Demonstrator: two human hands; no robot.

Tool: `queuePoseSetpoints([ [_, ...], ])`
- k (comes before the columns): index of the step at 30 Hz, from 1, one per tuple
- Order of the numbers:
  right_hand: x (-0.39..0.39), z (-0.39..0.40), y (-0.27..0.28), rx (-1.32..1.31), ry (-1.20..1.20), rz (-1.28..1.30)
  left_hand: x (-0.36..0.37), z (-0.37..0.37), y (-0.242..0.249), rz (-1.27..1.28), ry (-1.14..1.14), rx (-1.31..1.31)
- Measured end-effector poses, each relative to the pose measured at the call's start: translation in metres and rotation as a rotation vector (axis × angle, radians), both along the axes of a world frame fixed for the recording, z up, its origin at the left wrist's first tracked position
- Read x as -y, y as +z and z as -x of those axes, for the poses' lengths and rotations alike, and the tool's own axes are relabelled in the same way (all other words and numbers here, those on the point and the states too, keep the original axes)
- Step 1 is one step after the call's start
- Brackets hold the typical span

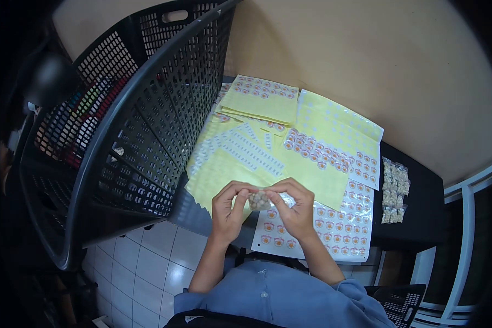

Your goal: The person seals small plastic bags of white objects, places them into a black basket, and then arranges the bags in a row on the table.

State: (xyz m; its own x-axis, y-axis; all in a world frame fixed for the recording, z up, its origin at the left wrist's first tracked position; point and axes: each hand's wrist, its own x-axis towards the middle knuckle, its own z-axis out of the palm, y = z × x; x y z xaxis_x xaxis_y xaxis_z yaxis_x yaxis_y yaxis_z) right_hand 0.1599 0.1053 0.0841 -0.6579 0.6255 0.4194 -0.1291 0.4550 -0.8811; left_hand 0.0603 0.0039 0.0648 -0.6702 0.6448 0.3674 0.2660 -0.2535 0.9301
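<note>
Between my two hands is a small clear plastic bag [259, 201] with pale, nut-like pieces inside. My left hand [233, 206] pinches the bag's upper left edge. On the other side, my right hand [291, 205] has its thumb and fingers closed on the upper right edge. Under and beyond the hands lie yellow backing sheets [317, 183] with round orange-and-white stickers. A white sheet full of the same stickers [336, 224] lies to the right of my right hand. Small printed labels [251, 150] lie farther back on the yellow paper.
Large black perforated baskets [142, 131] stand at the left, one with colourful packets in it. Several filled clear bags [393, 191] lie on a black surface [421, 202] at the right. A wall [366, 54] rises behind the sheets. Another black basket [402, 300] is at the lower right.
</note>
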Motion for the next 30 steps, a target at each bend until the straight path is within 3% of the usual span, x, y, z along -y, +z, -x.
queuePoseSetpoints([
  [2, 0.006, 0.005, -0.010, 0.044, 0.037, 0.033, 0.009, 0.002, -0.011, 0.022, -0.041, 0.175],
  [4, 0.011, 0.011, -0.019, 0.080, 0.111, 0.113, 0.018, 0.009, -0.032, 0.034, -0.044, 0.190],
  [6, 0.007, 0.017, -0.028, 0.121, 0.144, 0.105, 0.023, 0.013, -0.046, -0.051, -0.002, 0.499],
  [8, -0.004, 0.019, -0.030, 0.137, -0.128, -0.260, 0.024, 0.015, -0.052, -0.093, 0.019, 0.564],
  [13, -0.026, 0.022, -0.049, 0.326, -0.102, -0.213, 0.021, 0.019, -0.070, -0.147, 0.056, 0.737],
  [19, -0.034, 0.051, -0.065, 0.390, -0.084, -0.393, 0.025, 0.023, -0.073, -0.255, 0.018, 0.828],
  [30, -0.033, 0.058, -0.077, 0.433, -0.132, -0.364, 0.025, 0.022, -0.073, -0.267, -0.005, 0.808],
])
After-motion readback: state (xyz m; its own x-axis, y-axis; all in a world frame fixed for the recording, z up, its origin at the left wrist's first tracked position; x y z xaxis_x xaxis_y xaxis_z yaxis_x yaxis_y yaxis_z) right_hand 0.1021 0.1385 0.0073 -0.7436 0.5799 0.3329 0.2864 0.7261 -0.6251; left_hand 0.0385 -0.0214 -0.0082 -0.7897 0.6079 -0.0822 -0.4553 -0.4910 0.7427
